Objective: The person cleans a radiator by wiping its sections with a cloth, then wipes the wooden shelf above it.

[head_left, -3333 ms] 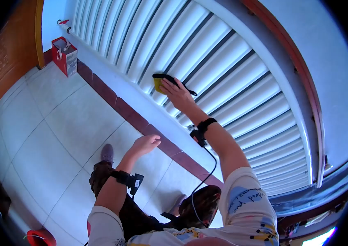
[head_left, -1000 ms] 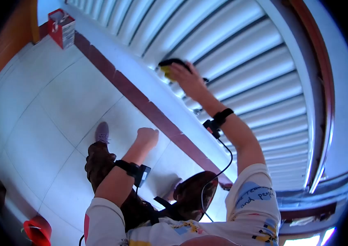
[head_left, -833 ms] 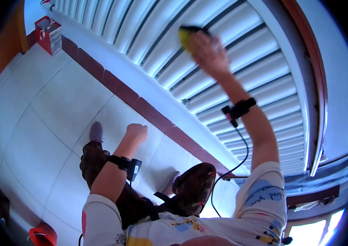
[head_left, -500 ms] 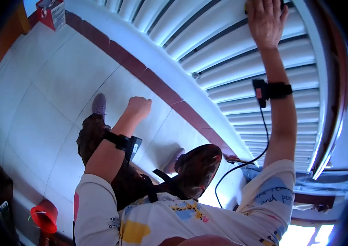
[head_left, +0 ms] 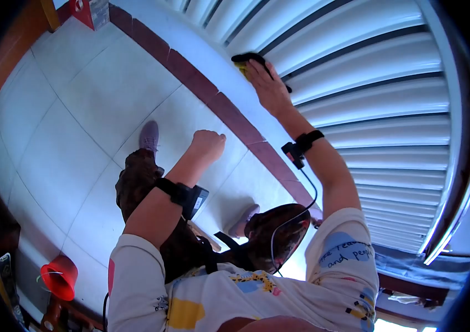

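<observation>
My right hand [head_left: 270,88] presses a black and yellow cloth [head_left: 242,65] against the lower edge of the white ribbed radiator [head_left: 351,72], with its fingers laid over the cloth. Black fabric sticks out on both sides of the fingers. Over the tiled floor, my left hand [head_left: 209,146] is curled into a fist, touching nothing, and no object shows in it. Both wrists wear black straps with small devices; a black cable [head_left: 313,185] hangs from the right one.
A red and white paper bag [head_left: 90,13] stands by the wooden door [head_left: 13,50] at the upper left. On the floor at the lower left is a red bucket [head_left: 61,278]. Reddish-brown tiles [head_left: 193,72] run along the wall's foot.
My right hand went up to the radiator's far edge with the cloth, then came back down to its lower edge. The left hand stays a fist. The view has shifted.
</observation>
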The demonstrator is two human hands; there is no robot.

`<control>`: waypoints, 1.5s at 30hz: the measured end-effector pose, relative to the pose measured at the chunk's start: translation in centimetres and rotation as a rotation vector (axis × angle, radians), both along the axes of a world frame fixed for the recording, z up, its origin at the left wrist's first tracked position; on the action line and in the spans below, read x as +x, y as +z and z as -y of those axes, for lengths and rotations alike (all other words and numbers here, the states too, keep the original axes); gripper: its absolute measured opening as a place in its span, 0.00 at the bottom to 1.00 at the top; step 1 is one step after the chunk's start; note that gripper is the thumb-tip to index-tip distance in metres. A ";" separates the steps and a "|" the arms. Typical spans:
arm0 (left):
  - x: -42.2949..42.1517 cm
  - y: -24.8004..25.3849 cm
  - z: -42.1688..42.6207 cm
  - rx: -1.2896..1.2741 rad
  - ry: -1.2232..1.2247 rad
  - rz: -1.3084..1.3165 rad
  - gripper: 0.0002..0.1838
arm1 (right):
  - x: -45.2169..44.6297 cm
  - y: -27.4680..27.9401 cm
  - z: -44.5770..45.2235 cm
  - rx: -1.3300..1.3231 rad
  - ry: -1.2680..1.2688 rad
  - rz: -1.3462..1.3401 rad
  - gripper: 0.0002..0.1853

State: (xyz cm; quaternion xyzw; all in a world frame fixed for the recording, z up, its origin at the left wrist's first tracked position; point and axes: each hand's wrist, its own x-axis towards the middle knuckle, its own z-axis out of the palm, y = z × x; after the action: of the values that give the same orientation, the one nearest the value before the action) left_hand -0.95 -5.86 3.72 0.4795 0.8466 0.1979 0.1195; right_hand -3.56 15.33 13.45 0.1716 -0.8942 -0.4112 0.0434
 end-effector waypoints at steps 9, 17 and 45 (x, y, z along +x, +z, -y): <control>-0.7 0.7 -0.1 -0.119 -0.068 0.119 0.12 | 4.7 9.4 -2.0 0.076 -0.014 -0.049 0.29; -1.2 -1.3 -0.2 -0.222 -0.129 0.099 0.16 | 7.3 27.5 -7.8 0.089 0.240 -0.696 0.32; -1.2 0.7 -0.5 -0.266 -0.132 0.046 0.17 | 9.1 13.6 -4.1 0.096 0.098 -0.232 0.26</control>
State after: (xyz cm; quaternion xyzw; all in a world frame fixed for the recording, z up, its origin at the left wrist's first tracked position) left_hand -2.11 -5.36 4.42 0.5093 0.8290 0.0868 0.2140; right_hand 5.55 19.39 27.06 0.1681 -0.8530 -0.4681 0.1582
